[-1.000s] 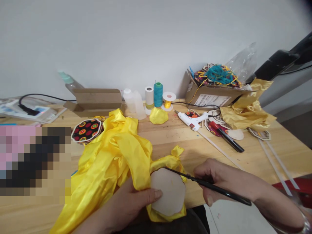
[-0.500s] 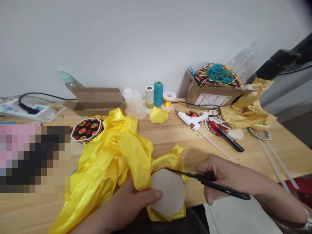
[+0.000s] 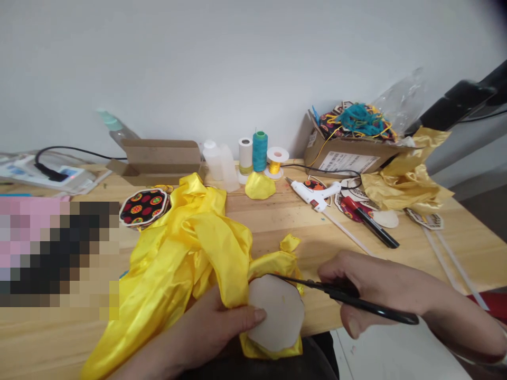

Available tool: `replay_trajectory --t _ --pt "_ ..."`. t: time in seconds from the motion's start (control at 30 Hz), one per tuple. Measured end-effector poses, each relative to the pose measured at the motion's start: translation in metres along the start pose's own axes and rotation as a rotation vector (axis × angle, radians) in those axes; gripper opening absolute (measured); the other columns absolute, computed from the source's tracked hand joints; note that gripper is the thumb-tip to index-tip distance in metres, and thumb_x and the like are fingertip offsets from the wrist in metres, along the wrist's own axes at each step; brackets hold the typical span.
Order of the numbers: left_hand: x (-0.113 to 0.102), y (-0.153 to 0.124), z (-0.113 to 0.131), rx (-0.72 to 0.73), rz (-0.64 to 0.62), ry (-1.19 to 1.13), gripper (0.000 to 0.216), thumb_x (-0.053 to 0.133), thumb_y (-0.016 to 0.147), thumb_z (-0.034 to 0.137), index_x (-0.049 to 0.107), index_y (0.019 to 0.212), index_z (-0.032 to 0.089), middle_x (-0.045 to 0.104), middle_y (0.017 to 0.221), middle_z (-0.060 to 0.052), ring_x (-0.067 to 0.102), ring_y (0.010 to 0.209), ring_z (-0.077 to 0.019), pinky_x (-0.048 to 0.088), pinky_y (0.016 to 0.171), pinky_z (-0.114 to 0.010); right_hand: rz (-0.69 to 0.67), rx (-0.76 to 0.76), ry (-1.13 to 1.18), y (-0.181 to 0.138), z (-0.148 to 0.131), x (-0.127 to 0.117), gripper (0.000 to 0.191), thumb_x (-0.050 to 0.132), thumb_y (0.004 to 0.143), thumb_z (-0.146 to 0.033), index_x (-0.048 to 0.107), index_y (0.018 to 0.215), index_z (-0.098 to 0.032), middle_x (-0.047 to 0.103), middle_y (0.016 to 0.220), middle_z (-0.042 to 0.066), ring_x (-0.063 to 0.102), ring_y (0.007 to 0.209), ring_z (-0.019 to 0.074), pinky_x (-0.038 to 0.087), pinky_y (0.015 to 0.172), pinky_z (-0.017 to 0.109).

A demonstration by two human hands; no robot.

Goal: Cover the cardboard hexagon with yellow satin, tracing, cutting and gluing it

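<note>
My left hand [image 3: 225, 322] pinches a pale grey, scallop-edged card piece [image 3: 277, 314] together with yellow satin fabric [image 3: 190, 248], thumb on top and fingers hidden beneath. The satin lies under the card and shows past its lower and upper edges, and the bulk of it heaps to the left across my forearm. In my right hand [image 3: 352, 290] are black-handled scissors [image 3: 380, 310]. Their blades reach left along the card's top edge, against the fabric there. A small yellow scrap [image 3: 290, 242] stands just above the cut strip.
Behind are a white glue gun [image 3: 315, 194], a marker [image 3: 374, 226], a teal thread spool [image 3: 260, 152], white bottles [image 3: 222, 163] and an open cardboard box [image 3: 160, 161]. Patterned octagonal pieces [image 3: 143, 208] sit at left. A box of threads [image 3: 344, 153] stands back right, beside gold fabric [image 3: 412, 184].
The scissors' lower handle has swung slightly outward to the right as my right hand's grip widened. The card and my left hand have barely moved; the view has shifted a little.
</note>
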State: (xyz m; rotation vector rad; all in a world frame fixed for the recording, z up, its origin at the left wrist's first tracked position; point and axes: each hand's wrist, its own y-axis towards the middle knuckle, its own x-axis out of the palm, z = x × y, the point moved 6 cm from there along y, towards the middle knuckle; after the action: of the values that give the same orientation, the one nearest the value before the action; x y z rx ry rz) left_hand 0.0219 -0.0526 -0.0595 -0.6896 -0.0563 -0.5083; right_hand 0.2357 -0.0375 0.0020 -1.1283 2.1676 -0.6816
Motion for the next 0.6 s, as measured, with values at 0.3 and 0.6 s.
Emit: replay_trajectory --t 0.3,0.6 --pt "0.003 -0.004 0.008 -0.009 0.010 0.090 0.025 0.074 0.071 0.026 0.076 0.096 0.024 0.079 0.099 -0.002 0.069 0.099 -0.0315 0.053 0.086 -0.040 -0.025 0.003 -0.023 0.003 0.000 -0.004 0.039 0.078 0.065 -0.044 0.048 0.062 -0.018 0.036 0.054 -0.008 0.029 0.051 0.0074 0.021 0.039 0.018" --pt "0.003 -0.004 0.012 0.010 -0.012 0.073 0.022 0.074 0.070 0.023 0.076 0.091 0.027 0.080 0.093 0.002 0.071 0.093 -0.0284 0.055 0.080 -0.035 -0.075 0.024 0.026 0.008 -0.001 -0.011 0.044 0.078 0.066 -0.050 0.050 0.059 -0.017 0.032 0.052 -0.010 0.025 0.049 0.0060 0.020 0.039 0.019"
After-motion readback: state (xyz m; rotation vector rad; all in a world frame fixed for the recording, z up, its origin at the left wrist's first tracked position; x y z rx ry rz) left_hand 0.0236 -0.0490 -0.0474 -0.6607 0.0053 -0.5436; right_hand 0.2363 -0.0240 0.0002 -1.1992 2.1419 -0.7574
